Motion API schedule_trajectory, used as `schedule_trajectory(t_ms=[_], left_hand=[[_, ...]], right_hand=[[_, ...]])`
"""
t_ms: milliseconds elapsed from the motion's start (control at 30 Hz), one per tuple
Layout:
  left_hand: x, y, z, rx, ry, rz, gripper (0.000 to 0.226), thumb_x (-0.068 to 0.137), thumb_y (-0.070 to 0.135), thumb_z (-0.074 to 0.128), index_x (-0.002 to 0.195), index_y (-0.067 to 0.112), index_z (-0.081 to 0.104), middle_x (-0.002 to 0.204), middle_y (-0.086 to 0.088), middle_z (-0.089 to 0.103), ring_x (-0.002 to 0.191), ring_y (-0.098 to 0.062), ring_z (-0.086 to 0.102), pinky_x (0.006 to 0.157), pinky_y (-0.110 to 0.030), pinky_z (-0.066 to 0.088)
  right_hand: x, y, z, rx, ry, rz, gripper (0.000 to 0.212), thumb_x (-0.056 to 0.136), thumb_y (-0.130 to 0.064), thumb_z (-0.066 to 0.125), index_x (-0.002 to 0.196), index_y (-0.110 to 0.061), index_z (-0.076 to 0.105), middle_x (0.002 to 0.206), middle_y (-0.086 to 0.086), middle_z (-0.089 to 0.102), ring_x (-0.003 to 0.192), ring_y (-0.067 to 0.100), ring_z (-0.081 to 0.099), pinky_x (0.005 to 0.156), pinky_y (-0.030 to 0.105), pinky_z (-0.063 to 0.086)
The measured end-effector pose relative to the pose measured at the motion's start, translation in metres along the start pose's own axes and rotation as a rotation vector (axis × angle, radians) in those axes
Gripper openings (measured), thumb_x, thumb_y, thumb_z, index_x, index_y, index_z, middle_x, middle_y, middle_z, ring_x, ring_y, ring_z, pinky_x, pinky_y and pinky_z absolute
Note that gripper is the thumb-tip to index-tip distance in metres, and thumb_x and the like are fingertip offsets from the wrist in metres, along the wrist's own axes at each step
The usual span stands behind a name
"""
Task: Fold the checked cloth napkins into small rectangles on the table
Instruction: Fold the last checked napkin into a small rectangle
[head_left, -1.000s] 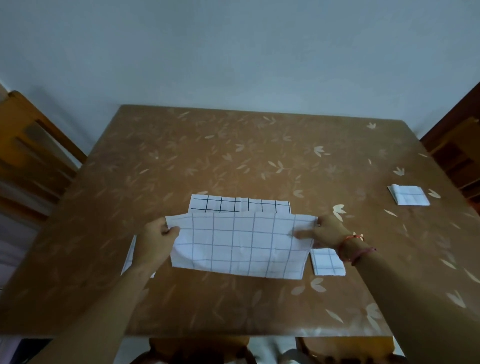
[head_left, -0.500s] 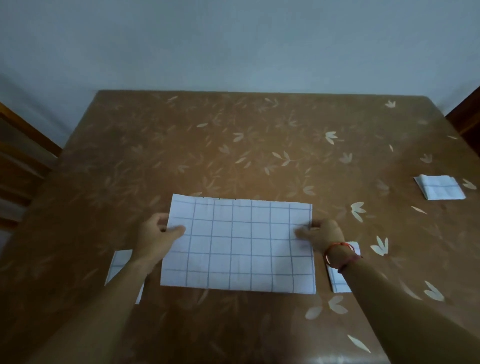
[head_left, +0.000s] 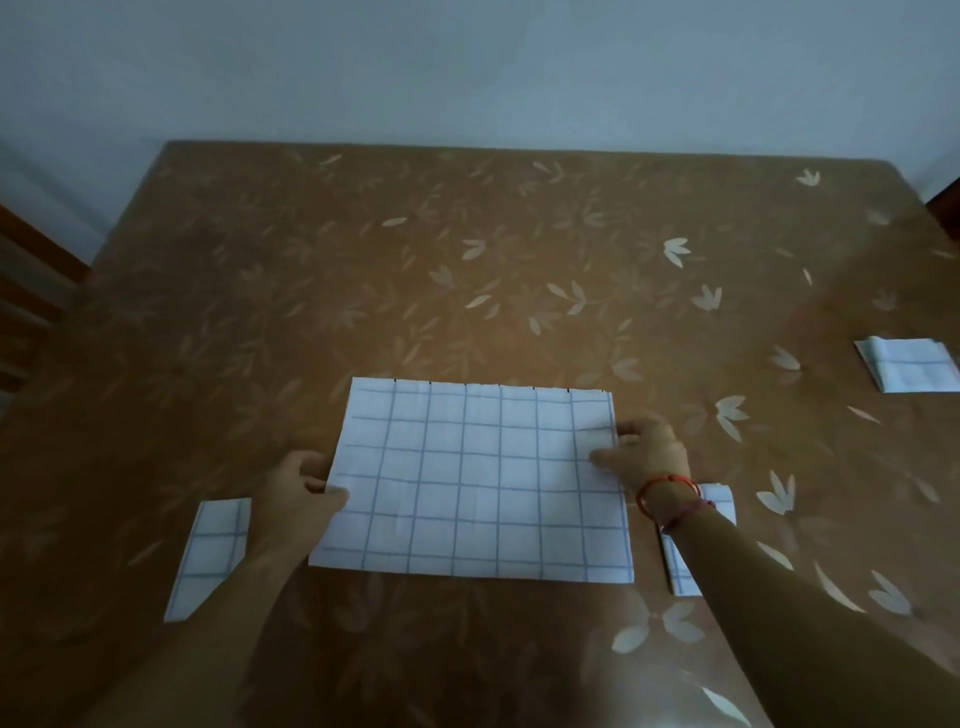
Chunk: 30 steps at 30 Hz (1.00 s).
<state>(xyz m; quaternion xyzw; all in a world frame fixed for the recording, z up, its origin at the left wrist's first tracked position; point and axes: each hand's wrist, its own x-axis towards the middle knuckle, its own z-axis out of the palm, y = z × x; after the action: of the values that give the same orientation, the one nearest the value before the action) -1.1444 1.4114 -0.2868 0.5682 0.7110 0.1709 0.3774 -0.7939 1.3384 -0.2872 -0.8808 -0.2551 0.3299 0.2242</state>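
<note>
Plain pale wall (head_left: 467, 62), brown leaf-patterned table (head_left: 467, 249), wooden chair (head_left: 31, 260) at left, dim light.

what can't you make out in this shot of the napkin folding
Head view, right folded napkin: mostly covered by the right forearm.
Head view, left folded napkin: near corner behind the left forearm.
Head view, far folded napkin: cut by the right frame edge.
Head view, large napkin: layer count unreadable from above.

Napkin (head_left: 478, 483) on table (head_left: 467, 260), folded napkins (head_left: 213, 551) seemingly flanking

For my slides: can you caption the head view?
Left hand and right hand pinch the side edges of a checked napkin lying flat on the table.
</note>
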Motion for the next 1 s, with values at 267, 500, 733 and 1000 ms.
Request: schedule_trajectory(t_ms=[267,500,733,1000], left_hand=[[0.001,-0.005,0.007,0.031,0.056,0.043,0.027,0.08,0.01,0.073,0.102,0.013,0.058,0.08,0.001,0.062,0.077,-0.019,0.061,0.068,-0.035,0.051],[-0.001,-0.008,0.012,0.097,0.083,0.081,0.021,0.084,0.012,0.07,0.099,0.016,0.057,0.077,0.006,0.059,0.07,-0.012,0.056,0.055,-0.023,0.041],[-0.009,-0.007,0.018,0.15,0.095,0.132,0.019,0.086,0.009,0.067,0.094,0.019,0.053,0.072,0.011,0.054,0.064,-0.004,0.054,0.051,-0.018,0.038],[-0.014,-0.011,0.02,0.409,0.159,0.484,0.027,0.086,0.016,0.067,0.112,0.011,0.06,0.112,-0.006,0.055,0.108,-0.023,0.049,0.085,-0.037,0.049]], right_hand=[[0.004,-0.001,0.0,-0.052,0.03,-0.065,0.033,0.073,-0.024,0.08,0.103,-0.017,0.068,0.083,-0.001,0.065,0.085,0.021,0.063,0.08,0.03,0.053],[-0.002,-0.004,0.004,-0.132,0.067,-0.087,0.03,0.077,-0.026,0.075,0.104,-0.017,0.065,0.086,0.0,0.062,0.082,0.021,0.059,0.069,0.025,0.042],[-0.009,-0.008,0.003,-0.171,0.061,-0.116,0.038,0.08,-0.02,0.071,0.116,-0.017,0.06,0.104,0.006,0.069,0.097,0.027,0.063,0.071,0.025,0.041],[-0.006,-0.003,0.014,-0.293,0.1,-0.183,0.051,0.082,-0.022,0.068,0.127,-0.016,0.045,0.107,0.015,0.065,0.091,0.035,0.063,0.073,0.039,0.052]])
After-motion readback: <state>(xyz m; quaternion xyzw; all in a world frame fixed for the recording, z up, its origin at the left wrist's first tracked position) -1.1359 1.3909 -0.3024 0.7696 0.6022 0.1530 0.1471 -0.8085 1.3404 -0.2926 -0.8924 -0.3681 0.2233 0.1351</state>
